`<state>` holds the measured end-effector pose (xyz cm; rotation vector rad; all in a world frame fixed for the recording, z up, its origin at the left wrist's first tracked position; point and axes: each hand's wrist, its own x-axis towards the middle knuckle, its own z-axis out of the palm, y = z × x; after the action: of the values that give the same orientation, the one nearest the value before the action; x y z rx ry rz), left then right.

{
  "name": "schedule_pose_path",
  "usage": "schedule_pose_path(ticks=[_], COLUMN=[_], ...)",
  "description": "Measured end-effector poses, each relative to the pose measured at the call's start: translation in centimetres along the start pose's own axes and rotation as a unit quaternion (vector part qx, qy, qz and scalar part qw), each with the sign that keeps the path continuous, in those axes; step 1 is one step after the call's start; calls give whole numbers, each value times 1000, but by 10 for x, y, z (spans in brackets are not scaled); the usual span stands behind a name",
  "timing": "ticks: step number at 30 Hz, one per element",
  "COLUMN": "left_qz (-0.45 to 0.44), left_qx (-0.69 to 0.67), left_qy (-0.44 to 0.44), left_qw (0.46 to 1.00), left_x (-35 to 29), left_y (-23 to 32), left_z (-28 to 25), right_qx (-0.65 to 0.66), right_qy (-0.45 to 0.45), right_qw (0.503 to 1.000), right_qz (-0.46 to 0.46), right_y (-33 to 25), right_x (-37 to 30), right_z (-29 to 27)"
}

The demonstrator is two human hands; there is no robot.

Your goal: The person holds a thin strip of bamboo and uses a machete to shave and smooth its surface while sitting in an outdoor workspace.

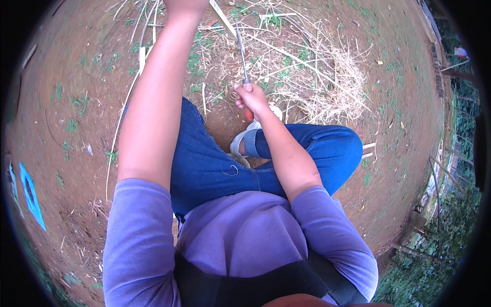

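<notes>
My right hand (251, 100) is closed round the reddish-orange handle of a long, thin-bladed knife (241, 51), held in front of my crossed legs. Its blade points away from me, and its tip lies close to a flat pale strip (223, 19), apparently bamboo or cane. That strip runs up out of the picture near my left hand (185, 4). Stretched far forward, the left arm reaches the top edge, where the fingers are cut off from sight. Whether the left hand grips the strip does not show.
A heap of pale curly shavings (337, 87) lies on the bare earth (71, 169) at front right. Long thin strips (134, 82) lie by my left forearm. A blue object (31, 197) is at far left. Poles and greenery (434, 245) border the right side.
</notes>
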<state>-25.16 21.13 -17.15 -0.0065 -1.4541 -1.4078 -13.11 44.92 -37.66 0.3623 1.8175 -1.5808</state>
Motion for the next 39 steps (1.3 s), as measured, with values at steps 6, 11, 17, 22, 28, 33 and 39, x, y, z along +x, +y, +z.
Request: schedule_pose_path(ticks=[6, 11, 17, 22, 28, 33, 39], left_qz=[-41, 18, 126, 259, 236, 133, 261], left_qx=[24, 20, 163, 272, 153, 105, 143], left_qy=[-30, -92, -89, 19, -53, -87, -57], left_qw=[998, 995, 974, 927, 958, 982, 953], left_x=[9, 11, 10, 9, 15, 5, 20], left_y=[-5, -5, 35, 8, 26, 32, 0], left_z=[-12, -6, -1, -6, -4, -9, -15], right_qx=[167, -4, -102, -94, -235, -16, 46], right_qy=[-47, -11, 8, 28, 96, -40, -60], right_qw=[985, 997, 966, 950, 965, 999, 997], right_qz=[22, -82, -238, -295, -65, 21, 25], right_y=[-30, -71, -131, -106, -14, -22, -42], right_x=[-21, -48, -92, -66, 30, 5, -12], right_z=[11, 15, 26, 33, -29, -20, -5])
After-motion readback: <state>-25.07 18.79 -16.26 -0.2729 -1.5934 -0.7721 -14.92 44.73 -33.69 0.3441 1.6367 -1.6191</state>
